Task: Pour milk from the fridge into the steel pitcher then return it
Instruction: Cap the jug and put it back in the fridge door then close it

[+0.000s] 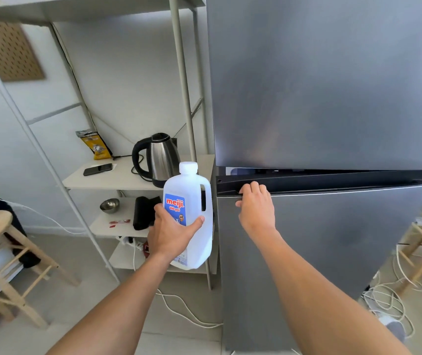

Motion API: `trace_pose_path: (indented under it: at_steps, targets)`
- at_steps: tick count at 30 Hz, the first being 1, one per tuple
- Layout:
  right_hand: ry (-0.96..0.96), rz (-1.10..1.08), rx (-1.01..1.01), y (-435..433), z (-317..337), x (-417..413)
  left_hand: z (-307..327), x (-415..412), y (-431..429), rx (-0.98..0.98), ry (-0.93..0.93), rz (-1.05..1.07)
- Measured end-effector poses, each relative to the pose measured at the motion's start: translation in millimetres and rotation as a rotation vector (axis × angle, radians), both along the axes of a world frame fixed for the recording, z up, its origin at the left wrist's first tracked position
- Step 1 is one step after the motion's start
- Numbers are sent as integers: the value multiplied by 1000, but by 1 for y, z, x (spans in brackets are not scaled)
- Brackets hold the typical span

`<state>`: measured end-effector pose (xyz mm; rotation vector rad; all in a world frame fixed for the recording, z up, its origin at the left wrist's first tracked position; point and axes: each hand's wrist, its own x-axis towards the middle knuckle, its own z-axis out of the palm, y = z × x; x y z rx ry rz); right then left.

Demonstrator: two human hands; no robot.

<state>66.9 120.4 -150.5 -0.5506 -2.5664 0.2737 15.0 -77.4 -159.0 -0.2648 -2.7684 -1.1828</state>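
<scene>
Fridge [333,98]: grey, 2 doors, upper door shut, lower door [320,252] with its top edge slightly away from the body, a dark gap showing along the recessed handle strip [333,181]. Right hand [256,206]: on the left end of that strip, fingers curled over its top edge, gripping it. Left hand [172,233]: just left of the fridge, fingers and thumb wrapped around the lower body of the milk jug [188,213], carrying it. Milk jug: white plastic, white cap on, upright with a slight tilt, blue and red label facing the camera, moulded handle on the side toward the fridge; held in the air close beside the lower door's left edge. Shelf rack [128,175]: pale metal frame, standing directly left of the fridge. Its upper shelf bears 1 steel kettle [160,157] with black handle, 1 dark phone [98,169] lying flat, 1 yellow packet [94,144] leaning on the wall. The shelf below bears 1 small steel bowl [109,204], 1 black bundle [144,212], 1 red wrapper [119,222]. Wooden stool [4,252]: far left of the fridge. White cables [389,295]: on the floor at the fridge's right.
</scene>
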Motion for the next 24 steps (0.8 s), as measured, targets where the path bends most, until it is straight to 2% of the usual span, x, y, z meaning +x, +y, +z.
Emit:
trace_pose_path:
  at_steps: [13, 17, 18, 21, 24]
  targets:
    - [-73, -29, -71, -45, 6, 98, 7, 62, -46, -19, 20, -117]
    - [61, -79, -379, -62, 16, 129, 4, 86, -59, -6, 17, -147]
    - [52, -98, -402, -66, 21, 134, 4, 91, -62, 0, 20, -153]
    - [-58, -157, -329, -77, 26, 152, 3, 106, -68, -9, 26, -164]
    - [-56, -216, -320, -85, 25, 178, 5, 125, -71, -10, 40, -208]
